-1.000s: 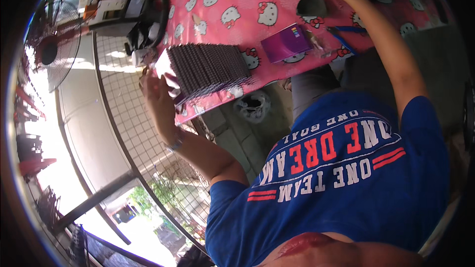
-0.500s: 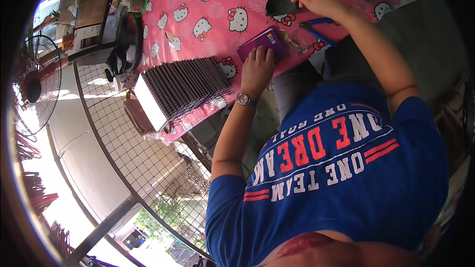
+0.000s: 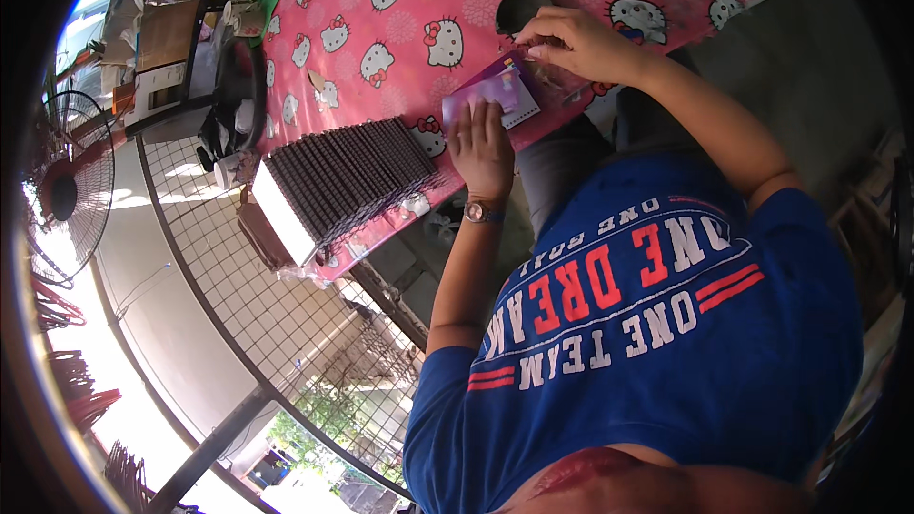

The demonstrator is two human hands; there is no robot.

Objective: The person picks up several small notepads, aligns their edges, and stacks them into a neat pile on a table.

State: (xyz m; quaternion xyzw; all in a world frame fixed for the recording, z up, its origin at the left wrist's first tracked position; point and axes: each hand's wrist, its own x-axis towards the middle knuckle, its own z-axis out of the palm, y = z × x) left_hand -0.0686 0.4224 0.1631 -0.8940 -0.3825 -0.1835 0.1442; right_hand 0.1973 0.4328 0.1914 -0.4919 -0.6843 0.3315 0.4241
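Note:
A purple booklet (image 3: 497, 68) lies on the pink table near its front edge, with a lilac sheet (image 3: 509, 95) on top that has a row of dark marks along one edge. My left hand (image 3: 484, 148), a watch at its wrist, rests on that sheet with its fingers stretched out. Just beyond the booklet's right side, my right hand (image 3: 586, 43) is bent with thumb and fingertips close together; whatever is between them is too small to make out. A dark round dish (image 3: 522, 8) sits behind its fingers. Clear plastic (image 3: 557, 86) lies below this hand.
Left of the booklet stands a long row of dark spiral-bound booklets (image 3: 347, 176) on the pink patterned tablecloth (image 3: 400, 29). A fan (image 3: 65, 195), a wire mesh (image 3: 219, 238) and cardboard boxes (image 3: 167, 33) are further left. Blue-handled pliers (image 3: 628, 31) are mostly hidden behind my right hand.
My right hand has come down and nearer to the booklet, its fingers drawing together. A lilac sheet now shows where the purple cover was, and my left hand has shifted slightly left and nearer.

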